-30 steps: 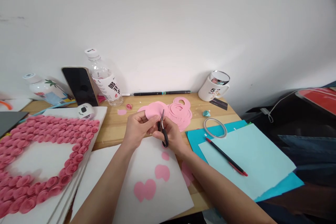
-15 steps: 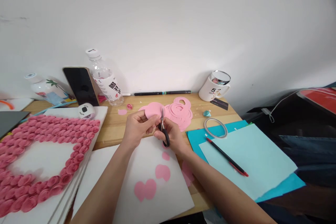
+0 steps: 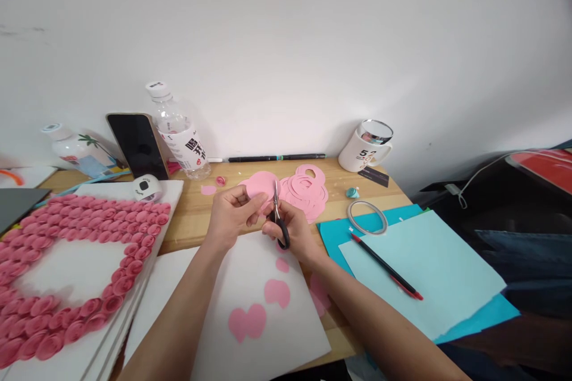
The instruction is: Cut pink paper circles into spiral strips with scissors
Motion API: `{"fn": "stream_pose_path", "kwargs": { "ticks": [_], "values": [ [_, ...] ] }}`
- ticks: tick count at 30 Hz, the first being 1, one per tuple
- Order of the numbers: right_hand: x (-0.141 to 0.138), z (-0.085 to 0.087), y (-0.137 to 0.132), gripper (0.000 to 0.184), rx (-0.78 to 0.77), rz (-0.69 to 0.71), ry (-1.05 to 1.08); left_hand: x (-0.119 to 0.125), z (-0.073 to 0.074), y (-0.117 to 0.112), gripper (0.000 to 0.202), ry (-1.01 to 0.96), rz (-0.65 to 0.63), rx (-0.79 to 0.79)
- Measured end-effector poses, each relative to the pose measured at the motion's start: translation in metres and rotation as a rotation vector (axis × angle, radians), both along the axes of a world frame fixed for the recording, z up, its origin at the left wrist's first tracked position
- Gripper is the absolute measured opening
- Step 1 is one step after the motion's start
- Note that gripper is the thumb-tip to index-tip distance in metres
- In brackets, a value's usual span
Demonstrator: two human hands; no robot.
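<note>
Pinched in my left hand (image 3: 233, 214) is a rounded piece of pink paper (image 3: 261, 183), held up over the desk. My right hand (image 3: 292, 227) grips a pair of scissors (image 3: 282, 231) with black handles, blades pointing away from me. The blades touch the right edge of the paper; whether they are fully closed is hard to tell. Behind the hands lies a pile of pink paper spirals (image 3: 307, 189). Below them, a white foam sheet (image 3: 218, 309) carries several pink paper scraps (image 3: 255, 320).
On the left, a white board holds rows of pink paper roses (image 3: 120, 286). A phone (image 3: 137, 144), a plastic bottle (image 3: 179, 137) and a mug (image 3: 364, 149) stand by the wall. At right lie light blue paper (image 3: 429, 268), a pen (image 3: 384, 265) and a tape ring (image 3: 367, 231).
The paper in my left hand has turned and shifted slightly against the scissor blades. My arms stay nearly in the same place, and the things around them are unmoved.
</note>
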State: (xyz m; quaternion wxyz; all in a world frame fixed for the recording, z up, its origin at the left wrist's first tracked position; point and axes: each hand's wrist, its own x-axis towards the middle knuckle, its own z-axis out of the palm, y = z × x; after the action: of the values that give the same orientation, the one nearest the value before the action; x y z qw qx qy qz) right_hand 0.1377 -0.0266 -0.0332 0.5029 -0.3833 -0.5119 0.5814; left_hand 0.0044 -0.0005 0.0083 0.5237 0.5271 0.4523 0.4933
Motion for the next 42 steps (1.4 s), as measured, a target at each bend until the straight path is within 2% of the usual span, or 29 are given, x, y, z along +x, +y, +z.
{"fn": "stream_pose_path", "kwargs": {
  "ticks": [8,15,23,30,37,42],
  "values": [
    [0.0009,0.0010,-0.0010,0.022,-0.023,-0.008,-0.046,-0.0008,0.0013,-0.0002,0.034,-0.025,-0.009,0.004],
    [0.0003,0.0015,-0.0011,0.025,-0.051,-0.011,-0.056,-0.0005,-0.0003,0.0011,0.031,-0.056,0.009,0.009],
    [-0.0025,-0.0014,-0.0008,0.029,-0.003,0.003,-0.034,0.0034,-0.0013,-0.0013,0.022,-0.077,-0.027,-0.054],
    [-0.0002,0.0002,0.0029,0.038,0.100,-0.028,0.033,0.0008,-0.0026,-0.0013,0.027,-0.026,-0.070,-0.144],
    [0.0015,-0.0030,0.0029,0.040,0.072,-0.025,-0.049,0.0003,-0.0015,-0.0015,0.028,-0.010,-0.052,-0.127],
    [0.0011,-0.0009,0.0018,0.040,0.036,-0.005,-0.021,-0.0001,-0.0010,-0.0010,0.030,-0.012,-0.048,-0.099]
  ]
}}
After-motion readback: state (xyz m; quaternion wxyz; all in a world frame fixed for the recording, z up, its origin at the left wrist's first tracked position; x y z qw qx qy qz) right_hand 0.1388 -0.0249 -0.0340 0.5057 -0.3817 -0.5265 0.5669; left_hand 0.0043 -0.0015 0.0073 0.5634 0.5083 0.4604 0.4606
